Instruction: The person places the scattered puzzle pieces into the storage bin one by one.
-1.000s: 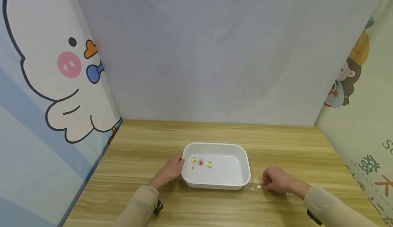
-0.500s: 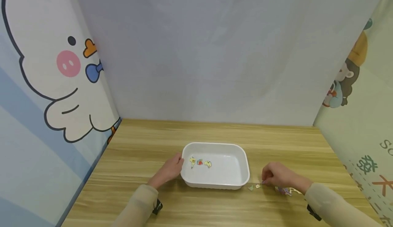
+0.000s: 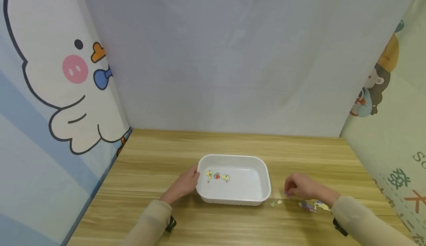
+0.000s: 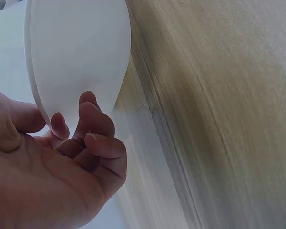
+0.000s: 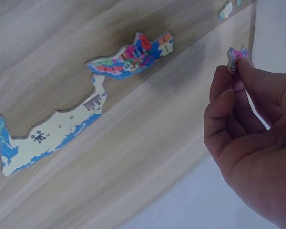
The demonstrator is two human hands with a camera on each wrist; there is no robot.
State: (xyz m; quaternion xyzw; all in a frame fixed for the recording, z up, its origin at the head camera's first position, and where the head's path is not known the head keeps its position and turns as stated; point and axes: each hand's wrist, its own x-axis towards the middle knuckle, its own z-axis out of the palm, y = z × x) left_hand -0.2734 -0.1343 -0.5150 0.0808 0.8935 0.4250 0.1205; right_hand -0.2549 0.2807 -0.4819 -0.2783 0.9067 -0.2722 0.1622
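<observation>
A white rectangular plastic tub (image 3: 247, 185) stands on the table, with two yellowish map-puzzle pieces (image 3: 225, 178) and a red-green one (image 3: 217, 176) lying inside at its left. My left hand (image 3: 182, 185) pinches the tub's left rim; in the left wrist view its thumb is inside and the fingers curl against the outer wall (image 4: 78, 52). Right of the tub, my right hand (image 3: 303, 186) pinches a small pink-and-blue puzzle piece (image 5: 237, 56) between thumb and forefinger, above the table. Below that hand lie a multicoloured piece (image 5: 133, 57) and a long cream-and-blue piece (image 5: 57, 129).
Between the tub and my right hand lie a small green piece (image 3: 272, 204) and a small pale piece (image 3: 280, 202). The wood-grain table (image 3: 166, 146) ends at a grey cloth backdrop (image 3: 216, 72). Printed cloths hang on both sides.
My right hand has moved slightly away from me with the small piece pinched in it, uncovering the pieces below. The left hand and tub have stayed in place.
</observation>
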